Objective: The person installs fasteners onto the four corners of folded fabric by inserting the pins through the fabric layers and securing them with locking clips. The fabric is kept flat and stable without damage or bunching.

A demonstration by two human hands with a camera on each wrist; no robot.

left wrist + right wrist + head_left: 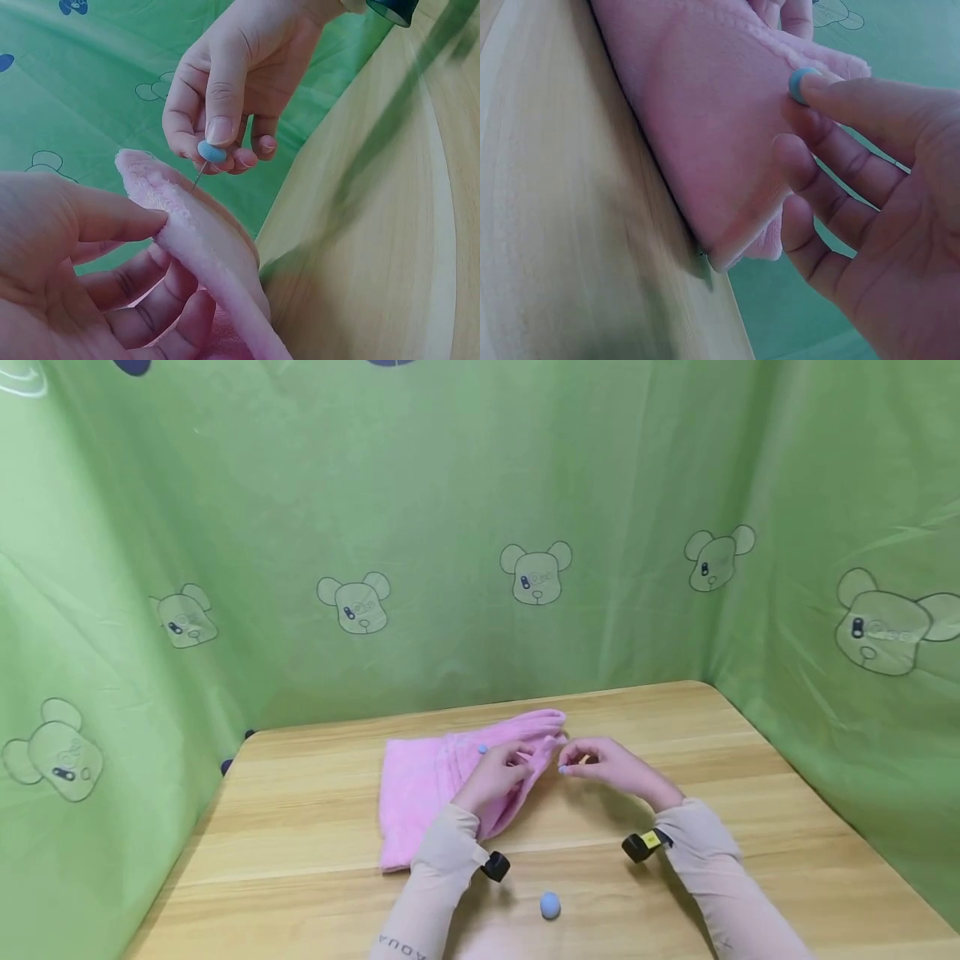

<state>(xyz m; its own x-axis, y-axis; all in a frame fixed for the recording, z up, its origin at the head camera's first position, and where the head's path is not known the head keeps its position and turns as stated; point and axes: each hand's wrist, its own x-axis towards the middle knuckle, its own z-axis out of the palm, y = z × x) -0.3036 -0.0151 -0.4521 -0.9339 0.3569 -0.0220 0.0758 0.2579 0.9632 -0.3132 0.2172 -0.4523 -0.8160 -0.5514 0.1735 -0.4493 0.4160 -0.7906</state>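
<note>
A pink towel lies folded on the table, its right end raised. My left hand pinches the raised edge of the towel between thumb and fingers. Just to its right, my right hand pinches the round blue head of a pin. The thin metal shaft reaches down to the towel's edge in the left wrist view; whether its tip has gone into the fabric I cannot tell. Another small blue head shows on the towel beside my left hand.
A blue ball-like piece rests near the front of the wooden table, between my forearms. Green curtains printed with bear heads surround the table at the back and sides.
</note>
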